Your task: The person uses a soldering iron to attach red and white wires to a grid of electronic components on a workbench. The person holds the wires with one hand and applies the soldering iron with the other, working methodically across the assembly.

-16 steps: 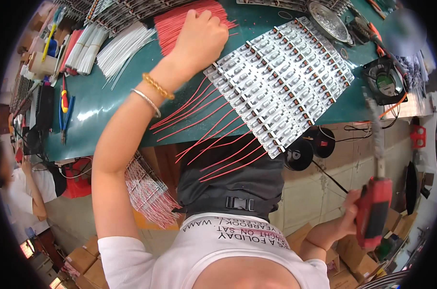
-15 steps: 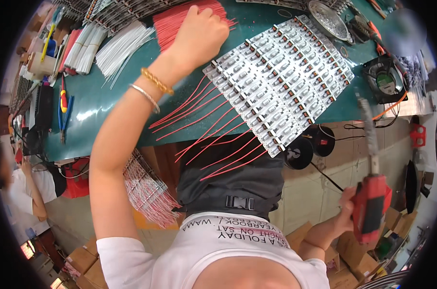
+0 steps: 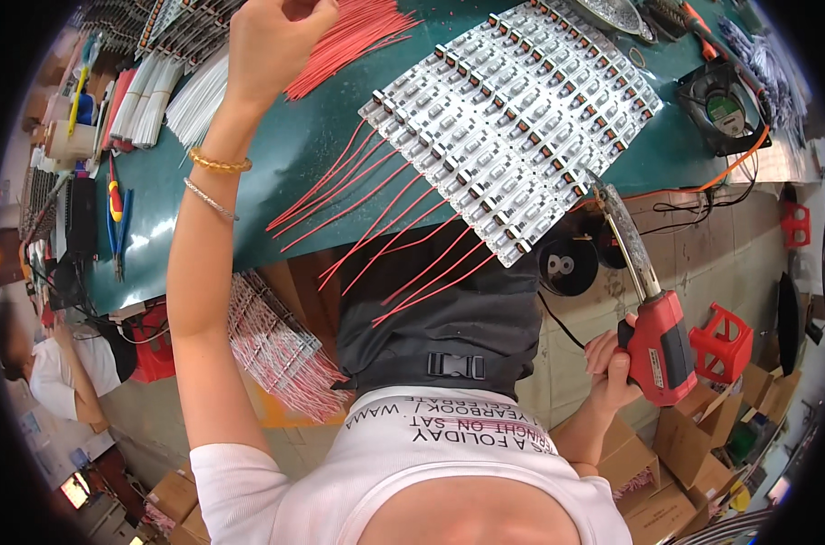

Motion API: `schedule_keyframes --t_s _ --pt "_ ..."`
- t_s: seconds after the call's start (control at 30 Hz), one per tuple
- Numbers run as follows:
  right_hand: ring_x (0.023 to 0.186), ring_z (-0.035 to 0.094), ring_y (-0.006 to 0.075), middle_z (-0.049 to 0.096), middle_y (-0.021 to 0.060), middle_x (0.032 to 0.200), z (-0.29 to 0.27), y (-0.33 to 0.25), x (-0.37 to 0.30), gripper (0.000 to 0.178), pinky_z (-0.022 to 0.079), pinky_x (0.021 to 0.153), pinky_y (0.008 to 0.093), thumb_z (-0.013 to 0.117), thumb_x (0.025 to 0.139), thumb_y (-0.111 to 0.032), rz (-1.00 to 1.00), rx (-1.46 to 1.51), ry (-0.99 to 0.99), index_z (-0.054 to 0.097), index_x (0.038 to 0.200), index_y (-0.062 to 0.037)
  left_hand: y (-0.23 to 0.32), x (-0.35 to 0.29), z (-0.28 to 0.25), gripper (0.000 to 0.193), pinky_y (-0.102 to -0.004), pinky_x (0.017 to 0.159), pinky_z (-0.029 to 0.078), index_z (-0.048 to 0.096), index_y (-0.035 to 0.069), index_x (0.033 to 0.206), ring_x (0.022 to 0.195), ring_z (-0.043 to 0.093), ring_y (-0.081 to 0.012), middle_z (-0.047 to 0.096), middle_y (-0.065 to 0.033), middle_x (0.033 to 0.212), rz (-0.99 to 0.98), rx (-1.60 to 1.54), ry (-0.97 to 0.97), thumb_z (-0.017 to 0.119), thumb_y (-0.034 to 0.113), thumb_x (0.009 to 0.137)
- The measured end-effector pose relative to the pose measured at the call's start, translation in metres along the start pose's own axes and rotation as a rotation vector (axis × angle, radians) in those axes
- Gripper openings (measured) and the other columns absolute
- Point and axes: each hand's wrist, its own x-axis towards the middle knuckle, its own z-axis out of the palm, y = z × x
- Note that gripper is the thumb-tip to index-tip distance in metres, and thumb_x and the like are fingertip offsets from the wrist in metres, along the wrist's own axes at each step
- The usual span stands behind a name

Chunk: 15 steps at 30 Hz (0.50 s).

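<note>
My right hand (image 3: 612, 368) grips a red and black soldering gun (image 3: 660, 350). Its long metal barrel points away from me, and the tip appears close to the right edge of a panel of white circuit boards (image 3: 521, 127). Several red wires (image 3: 376, 236) stick out from the panel's left side and hang over the table edge. Up at the far left, my left hand (image 3: 272, 50) is closed with fingertips pinched together, partly cut off by the upper frame edge. Beside it lies a heap of loose red wires (image 3: 353, 41). Whatever it pinches is too small to make out.
White wires (image 3: 199, 100) and pliers (image 3: 120, 227) lie left on the green table (image 3: 185, 209). A black fan (image 3: 723, 109) with cables stands at the right. A metal dish (image 3: 608, 14) sits at the back. A red stool (image 3: 721, 343) and cardboard boxes (image 3: 694, 436) are on the floor.
My left hand has lifted off the red wire heap and moved left. My right hand has swung the soldering gun inward, bringing its tip to the panel's right edge. The view has shifted slightly.
</note>
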Motion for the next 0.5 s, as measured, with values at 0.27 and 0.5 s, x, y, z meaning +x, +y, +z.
schedule_keyframes --t_s 0.27,0.5 --pt "0.039 0.040 0.0112 0.041 0.0009 0.049 -0.006 -0.008 -0.023 0.057 0.037 0.044 0.0254 0.052 0.089 -0.037 0.068 0.082 -0.002 0.037 0.123 0.0072 0.071 -0.054 0.002 0.013 -0.0215 0.071 0.046 0.062 -0.003 0.093 0.076 0.060 -0.0118 0.064 -0.0061 0.085 -0.157 -0.214 -0.134 0.059 -0.001 0.081" --pt "0.039 0.041 0.0113 0.043 -0.0006 0.048 -0.004 -0.036 -0.049 0.069 0.038 0.045 0.0269 0.054 0.084 -0.051 0.219 0.077 -0.044 0.037 0.124 0.0035 0.136 -0.140 0.037 0.014 -0.0327 0.073 0.040 0.060 0.004 0.071 0.078 0.053 -0.0225 0.059 -0.0076 0.086 0.018 -0.157 -0.335 0.070 0.000 0.064"
